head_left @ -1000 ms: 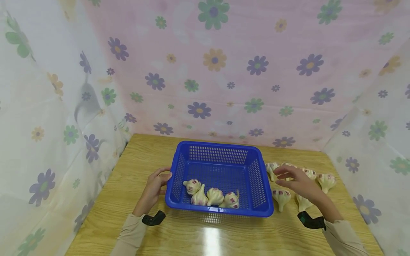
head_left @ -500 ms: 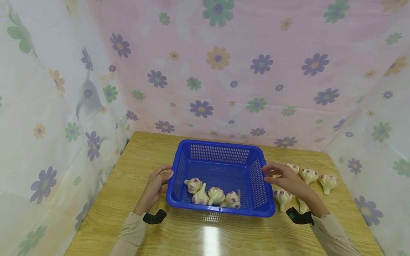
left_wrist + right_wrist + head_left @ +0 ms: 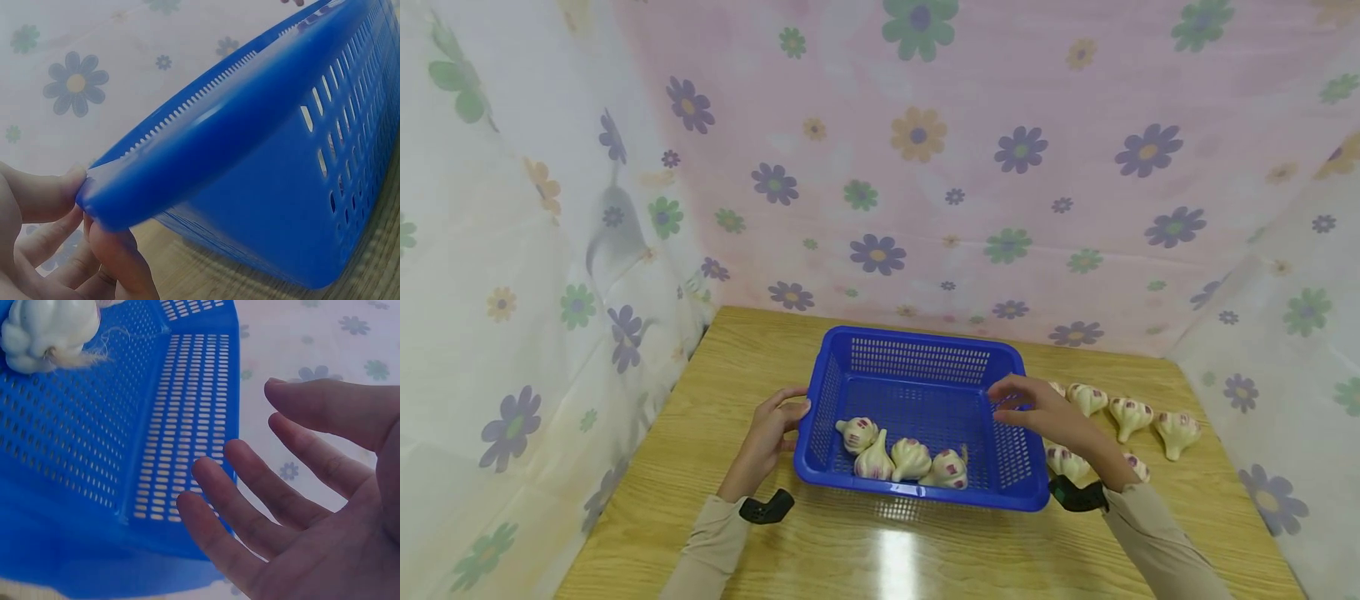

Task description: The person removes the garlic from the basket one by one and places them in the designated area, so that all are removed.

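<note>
A blue plastic basket point(image 3: 925, 498) with perforated walls stands on the wooden table. My left hand point(image 3: 766, 439) grips its left rim; in the left wrist view the thumb lies on top of the rim point(image 3: 206, 125) and the fingers curl beneath. Several purple-and-white garlic bulbs point(image 3: 912, 459) lie along the near side inside the basket. Over the basket's right wall hovers my right hand point(image 3: 1051, 417), its fingers spread and relaxed with nothing between them. The right wrist view has one garlic bulb point(image 3: 50, 331) in the basket, well away from those fingers.
More garlic bulbs point(image 3: 1131, 415) lie in rows on the table to the right of the basket, some partly hidden by the right forearm. Floral cloth point(image 3: 955, 167) hangs at the back and both sides of the wooden table point(image 3: 745, 350).
My right hand has moved left, from above the loose garlic bulbs to over the basket's right side. My left hand keeps its grip on the rim, and the garlic in the basket stays put.
</note>
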Tool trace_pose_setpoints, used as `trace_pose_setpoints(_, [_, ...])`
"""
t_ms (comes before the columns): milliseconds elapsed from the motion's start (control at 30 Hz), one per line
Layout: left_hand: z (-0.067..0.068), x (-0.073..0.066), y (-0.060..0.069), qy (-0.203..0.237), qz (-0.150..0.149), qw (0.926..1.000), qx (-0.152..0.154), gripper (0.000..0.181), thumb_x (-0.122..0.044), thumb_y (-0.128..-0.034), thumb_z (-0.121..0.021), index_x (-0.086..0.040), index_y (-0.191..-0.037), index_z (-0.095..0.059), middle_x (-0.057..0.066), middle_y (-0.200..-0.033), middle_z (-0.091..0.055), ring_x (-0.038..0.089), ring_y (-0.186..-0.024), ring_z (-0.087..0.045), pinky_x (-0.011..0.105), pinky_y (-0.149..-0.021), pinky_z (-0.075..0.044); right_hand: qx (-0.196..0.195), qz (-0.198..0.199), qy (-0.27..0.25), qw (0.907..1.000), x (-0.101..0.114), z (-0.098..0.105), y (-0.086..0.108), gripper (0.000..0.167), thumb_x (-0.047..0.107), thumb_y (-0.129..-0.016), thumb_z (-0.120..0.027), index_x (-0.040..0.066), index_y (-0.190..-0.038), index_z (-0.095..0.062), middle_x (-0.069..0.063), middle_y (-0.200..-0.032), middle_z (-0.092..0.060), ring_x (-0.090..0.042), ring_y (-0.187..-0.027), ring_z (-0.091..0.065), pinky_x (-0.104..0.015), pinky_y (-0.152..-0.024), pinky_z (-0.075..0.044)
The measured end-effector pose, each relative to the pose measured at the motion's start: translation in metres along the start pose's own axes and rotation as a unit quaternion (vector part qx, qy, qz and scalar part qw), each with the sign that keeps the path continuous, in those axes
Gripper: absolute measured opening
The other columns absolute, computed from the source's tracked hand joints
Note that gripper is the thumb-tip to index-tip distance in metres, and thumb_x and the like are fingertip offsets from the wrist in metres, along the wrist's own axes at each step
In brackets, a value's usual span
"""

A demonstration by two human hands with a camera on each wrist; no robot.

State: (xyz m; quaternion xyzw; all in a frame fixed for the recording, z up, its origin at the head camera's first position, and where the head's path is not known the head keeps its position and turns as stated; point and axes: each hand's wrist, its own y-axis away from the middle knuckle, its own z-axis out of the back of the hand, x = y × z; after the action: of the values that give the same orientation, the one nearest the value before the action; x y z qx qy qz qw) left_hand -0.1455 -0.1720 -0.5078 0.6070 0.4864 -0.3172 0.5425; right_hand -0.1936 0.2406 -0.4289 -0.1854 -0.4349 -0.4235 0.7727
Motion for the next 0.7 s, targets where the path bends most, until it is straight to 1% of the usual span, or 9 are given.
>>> trace_pose_setpoints(267, [0.000, 0.001, 0.000, -0.010, 0.005, 0.9999, -0.006, 0.037, -0.014, -0.0902, -0.061, -0.010, -0.127, -0.055, 0.006, -0.092, -0.066, 0.018, -0.075, -0.065, 0.034, -0.059, -0.055, 0.025, -0.017, -0.009, 0.9995, -0.005, -0.012, -0.009, 0.029, 0.021, -0.091, -0.064, 0.009, -0.117, -0.058, -0.010, -0.115, -0.058, -0.029, -0.102, -0.058, -0.037, -0.082, -0.050])
trace_pose_setpoints(433, [0.000, 0.001, 0.000, -0.007, 0.004, 1.0000, -0.003, 0.038, -0.015, -0.0906, -0.061, -0.009, -0.127, -0.055, 0.007, -0.093, -0.066, 0.019, -0.076, -0.065, 0.034, -0.059, -0.055, 0.040, -0.014, -0.028, 0.9987, -0.008, -0.020, -0.014, 0.026, 0.018, -0.092, -0.063, 0.008, -0.115, -0.059, -0.010, -0.112, -0.059, -0.030, -0.101, -0.058, -0.038, -0.082, -0.051])
trace_pose_setpoints(633, [0.000, 0.001, 0.001, -0.009, 0.006, 0.9999, -0.001, 0.037, -0.017, -0.0916, -0.060, -0.009, -0.127, -0.054, 0.007, -0.093, -0.066, 0.019, -0.077, -0.065, 0.034, -0.058, -0.054, 0.065, -0.019, -0.067, 0.9954, -0.015, -0.029, -0.019, 0.026, 0.013, -0.091, -0.063, 0.004, -0.115, -0.058, -0.014, -0.111, -0.059, -0.029, -0.099, -0.060, -0.051, -0.082, -0.049])
trace_pose_setpoints(700, [0.000, 0.000, 0.001, -0.009, 0.008, 0.9999, 0.000, 0.037, -0.017, -0.0915, -0.061, -0.009, -0.127, -0.054, 0.006, -0.092, -0.066, 0.018, -0.077, -0.065, 0.033, -0.058, -0.054, 0.071, -0.020, -0.069, 0.9949, -0.017, -0.032, -0.021, 0.027, 0.014, -0.091, -0.063, 0.002, -0.115, -0.058, -0.017, -0.111, -0.059, -0.029, -0.098, -0.060, -0.052, -0.081, -0.049])
